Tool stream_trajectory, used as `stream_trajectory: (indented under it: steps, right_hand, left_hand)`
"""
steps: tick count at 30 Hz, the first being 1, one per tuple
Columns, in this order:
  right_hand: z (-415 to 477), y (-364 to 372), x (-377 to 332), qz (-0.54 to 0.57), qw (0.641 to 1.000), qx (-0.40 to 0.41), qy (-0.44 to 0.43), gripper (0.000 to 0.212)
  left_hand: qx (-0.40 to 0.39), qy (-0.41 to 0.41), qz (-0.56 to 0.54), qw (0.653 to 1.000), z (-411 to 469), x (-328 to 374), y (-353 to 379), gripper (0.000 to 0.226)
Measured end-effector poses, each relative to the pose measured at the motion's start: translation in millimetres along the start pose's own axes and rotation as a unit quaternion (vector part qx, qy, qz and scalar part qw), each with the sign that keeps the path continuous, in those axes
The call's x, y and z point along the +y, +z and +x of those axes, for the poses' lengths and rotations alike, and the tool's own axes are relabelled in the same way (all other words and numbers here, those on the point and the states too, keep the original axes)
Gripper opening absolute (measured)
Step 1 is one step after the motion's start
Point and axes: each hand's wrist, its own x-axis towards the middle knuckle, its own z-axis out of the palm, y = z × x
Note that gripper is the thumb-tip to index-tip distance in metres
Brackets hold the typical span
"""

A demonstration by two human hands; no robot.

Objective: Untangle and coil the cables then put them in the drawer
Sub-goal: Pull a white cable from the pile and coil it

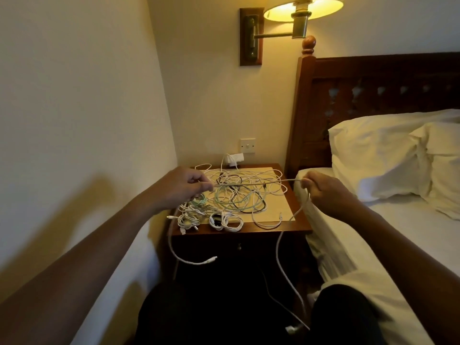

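Note:
A tangle of white, pale green and black cables (239,192) lies on the wooden nightstand (298,215). Small coiled white bundles (225,221) sit near its front left edge. My left hand (185,185) and my right hand (321,189) each pinch one white cable (254,183), stretched taut between them above the pile. From my right hand that cable drops past the nightstand's front to a plug near the floor (290,328). Another white end (211,259) dangles off the left front. The drawer (239,246) under the top is shut, with a small knob.
A bed with white sheets (373,245) and pillows (388,158) stands right of the nightstand, its dark headboard (373,85) behind. A lit wall lamp (301,11) hangs above. A switch plate (247,146) and a plugged charger (234,159) are on the back wall. A wall is close on the left.

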Motion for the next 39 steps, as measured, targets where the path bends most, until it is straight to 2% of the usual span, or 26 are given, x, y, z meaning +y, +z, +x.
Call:
stream_trajectory:
  steps: [3,5,7,8,10,11,14,17,21,23,26,27,28,30,32,34,36,39]
  right_hand:
    - [-5.4,-3.9,28.3,-0.053,0.994,-0.046,0.084,0.019]
    - [-13.1,-8.9,24.7,-0.154,0.969,-0.159,0.113,0.022]
    - [-23.2,-9.7,-0.9,-0.231,0.933,-0.258,0.095,0.029]
    - [-25.6,-6.9,-17.8,-0.214,0.939,-0.259,0.067,0.035]
    - [-28.6,4.7,-53.4,-0.084,0.976,-0.201,0.003,0.052]
    - [-27.9,12.4,-68.2,-0.017,0.982,-0.189,-0.020,0.054]
    - [-22.4,28.4,-85.8,0.139,0.966,-0.214,-0.028,0.021]
    - [-13.4,25.9,-77.5,0.240,0.960,-0.145,0.020,0.027]
    - [2.1,17.7,-37.2,0.177,0.984,-0.013,0.010,0.028]
    - [5.7,18.2,-15.5,0.127,0.992,-0.027,-0.002,0.027]
    - [1.9,28.7,11.7,0.035,0.995,-0.091,-0.023,0.025]
    - [-0.3,32.9,20.9,0.004,0.994,-0.105,-0.022,0.024]
    - [-1.4,36.4,31.0,-0.020,0.993,-0.115,-0.015,0.023]
    - [-4.5,41.2,50.6,-0.040,0.991,-0.127,0.013,0.017]
    - [-11.2,45.8,67.6,-0.055,0.990,-0.131,0.021,0.014]
    - [-20.7,53.0,85.9,-0.071,0.990,-0.117,0.027,0.015]
    - [-31.5,62.3,100.1,-0.080,0.990,-0.105,0.039,0.018]
    - [-38.1,71.8,108.4,-0.072,0.994,-0.078,0.037,0.022]
  left_hand:
    - [0.053,0.005,-0.006,0.999,1.1,-11.9,6.3,0.013]
    - [0.053,0.020,-0.040,0.998,1.8,-6.6,14.2,0.015]
    - [0.038,0.054,-0.013,0.998,3.0,9.0,26.9,0.015]
    - [0.032,0.076,0.007,0.997,4.5,18.9,35.3,0.015]
    - [0.022,0.110,0.028,0.993,10.0,35.4,51.7,0.014]
    - [0.023,0.119,0.035,0.992,13.7,40.4,58.0,0.015]
    - [0.053,0.112,0.039,0.992,21.0,40.3,58.9,0.014]
    - [0.063,0.075,0.039,0.994,15.0,17.7,44.1,0.020]
    - [0.021,0.038,0.075,0.996,-1.7,-13.3,33.3,0.020]
    - [0.021,0.033,0.074,0.996,-5.2,-16.3,31.4,0.015]
    - [0.037,0.040,0.093,0.994,-6.1,-7.3,21.6,0.016]
    - [0.010,0.028,0.104,0.994,-5.6,-3.9,17.5,0.019]
    - [-0.050,0.012,0.122,0.991,-5.8,-0.1,14.8,0.023]
    - [-0.233,-0.021,0.125,0.964,-10.3,5.9,14.8,0.029]
    - [-0.359,-0.022,0.050,0.932,-16.0,5.1,15.9,0.032]
    - [-0.372,0.006,-0.070,0.926,-21.1,-1.3,10.6,0.032]
    - [-0.306,0.027,-0.247,0.919,-25.9,-8.5,3.7,0.036]
    - [-0.122,0.036,-0.450,0.884,-25.9,-17.6,1.6,0.031]
